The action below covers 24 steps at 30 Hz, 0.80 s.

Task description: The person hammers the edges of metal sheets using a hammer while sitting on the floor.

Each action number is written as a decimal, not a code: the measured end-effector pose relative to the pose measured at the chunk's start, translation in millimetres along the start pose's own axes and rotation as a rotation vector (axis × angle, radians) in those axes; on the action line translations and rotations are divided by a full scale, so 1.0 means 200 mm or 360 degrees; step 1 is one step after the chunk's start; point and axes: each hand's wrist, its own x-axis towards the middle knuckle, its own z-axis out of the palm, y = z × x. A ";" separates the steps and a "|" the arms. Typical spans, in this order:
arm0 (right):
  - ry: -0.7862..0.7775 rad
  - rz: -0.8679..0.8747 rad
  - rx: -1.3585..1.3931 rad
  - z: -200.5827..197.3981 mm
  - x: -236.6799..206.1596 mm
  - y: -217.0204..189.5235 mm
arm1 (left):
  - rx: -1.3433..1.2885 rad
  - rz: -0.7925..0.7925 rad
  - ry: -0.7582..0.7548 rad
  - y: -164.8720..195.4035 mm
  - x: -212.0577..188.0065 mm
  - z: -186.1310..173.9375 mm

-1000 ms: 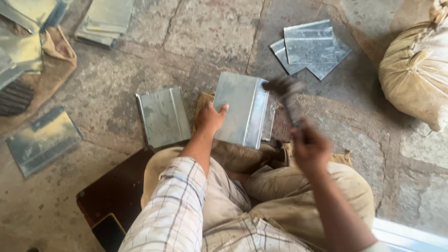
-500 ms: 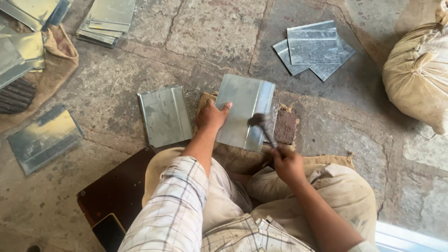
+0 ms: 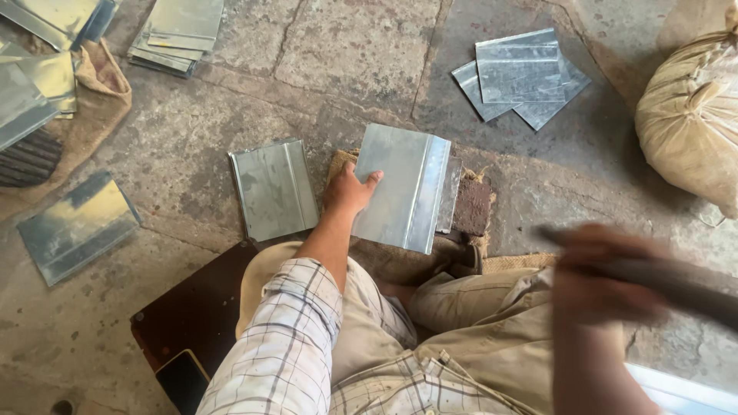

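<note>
Your right hand (image 3: pixel 603 273) has swung back and out to your right since the earlier frame, when the hammer head sat down at the folded edge of the sheet; now the hand and the hammer (image 3: pixel 676 280) it carries are a blur over your right knee, well apart from the work. That grip is wrapped tight around the handle, which runs off to the right past your fist.

Your left hand (image 3: pixel 350 192) has not shifted: it lies flat on the metal sheet (image 3: pixel 400 184), fingers spread, pressing down on the sheet's left part without curling round anything. The sheet lies on the stone floor (image 3: pixel 346 54) just ahead of your knees, its folded seam along the edge far from that hand, resting over a dark block (image 3: pixel 470 206) and a scrap of sacking.

Just left of your pressing hand lies a second folded sheet (image 3: pixel 273 188), flat on the floor. Ahead and to the right of the sheet is a small pile of cut sheets (image 3: pixel 523 77); more stacks (image 3: pixel 173 31) lie far ahead to the left. A full sack (image 3: pixel 688 115) stands beyond your hammer hand. A dark board (image 3: pixel 192 307) lies under your left leg.
</note>
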 end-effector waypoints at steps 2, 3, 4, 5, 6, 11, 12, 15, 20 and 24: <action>-0.0346 0.0490 -0.0863 0.09 -0.24 0.18 | 0.0009 0.0020 -0.0020 0.01 -0.01 -0.01; -0.0634 0.0673 -0.1319 0.13 -0.33 0.25 | 0.0004 0.0048 -0.0003 0.01 -0.01 -0.02; -0.0796 0.1003 -0.1634 0.14 -0.38 0.30 | 0.0000 0.0074 0.0006 0.02 -0.01 -0.02; -0.0744 0.1230 -0.1780 0.15 -0.39 0.34 | 0.0010 0.0082 0.0018 0.02 -0.02 -0.02; -0.0651 0.1360 -0.1914 0.15 -0.38 0.36 | 0.0022 0.0098 0.0039 0.02 -0.02 -0.02; -0.0341 0.0298 -0.0697 0.06 0.01 0.25 | 0.0022 0.0097 -0.0040 0.00 -0.01 -0.03; -0.0477 0.0221 0.0076 0.01 0.12 0.19 | -0.0018 0.0043 -0.0090 -0.02 -0.01 -0.03; -0.0222 -0.0415 -0.0605 -0.07 0.28 0.05 | -0.0111 0.0074 0.0053 -0.02 -0.02 -0.02; -0.0037 -0.0026 -0.0307 -0.01 -0.04 0.14 | -0.0087 0.0038 0.0087 0.04 -0.04 -0.02; -0.0873 0.0912 -0.1666 0.13 -0.39 0.37 | -0.0075 -0.0002 -0.0024 0.07 -0.06 -0.04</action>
